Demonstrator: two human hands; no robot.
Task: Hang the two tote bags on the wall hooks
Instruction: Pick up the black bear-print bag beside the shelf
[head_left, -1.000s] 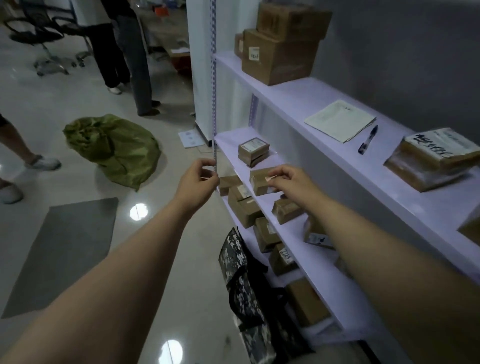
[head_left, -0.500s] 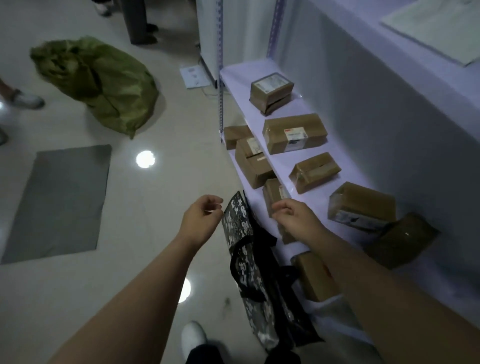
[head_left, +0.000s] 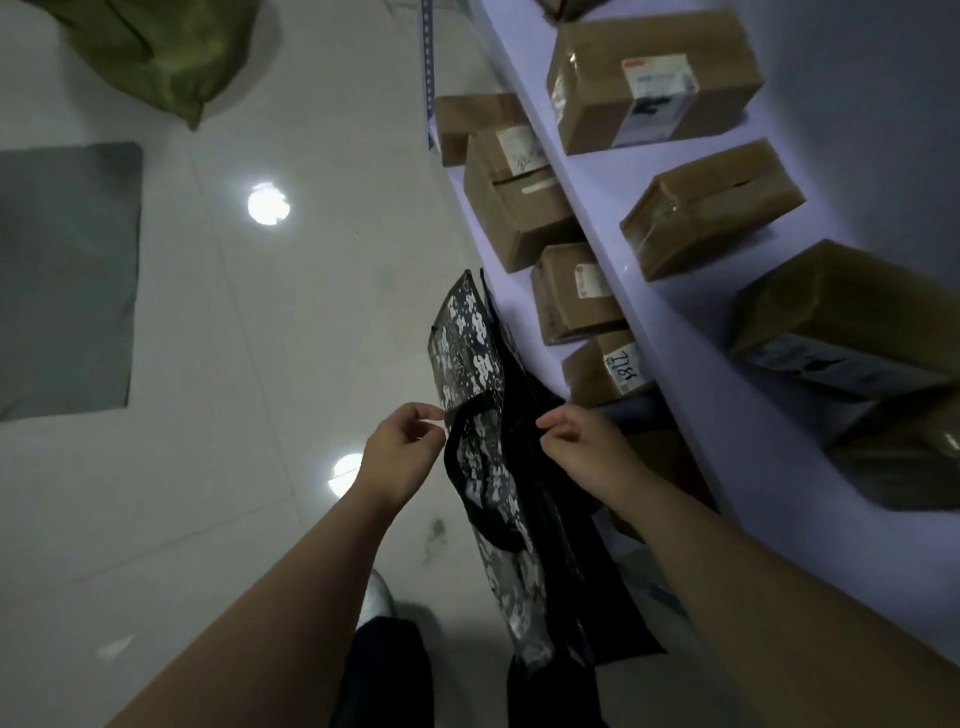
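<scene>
Tote bag (head_left: 475, 364) in a black-and-white camouflage print stands upright low down by the floor (head_left: 234, 374), its flat side against the front of the shelf rack, right between the person's two hands. A black strap handle (head_left: 483, 525) loops across its printed face. Just behind it, on the rack side, is a fold of plain black fabric (head_left: 550, 467); whether that is the second bag I cannot tell from where I stand. The left hand (head_left: 402, 457) is at the bag's outer edge with its fingers (head_left: 434, 413) curled, thumb and forefinger drawn close together and touching the cloth, though I cannot tell if they actually pinch it. The right hand (head_left: 589, 449) is at the black fabric on the other side, fingers curled and the tips at the material, and again the grip itself cannot be made out. The pale shelf (head_left: 670, 322) above carries several taped brown cardboard boxes (head_left: 654, 78) with white labels. More boxes (head_left: 519, 213) sit in a row on the level beneath, just beside the bag. Out on the glossy tiled floor lie a crumpled green sack (head_left: 156, 52) and a grey mat (head_left: 67, 280), both well apart from the bag. A white shoe (head_left: 376, 597) shows under the left forearm.
</scene>
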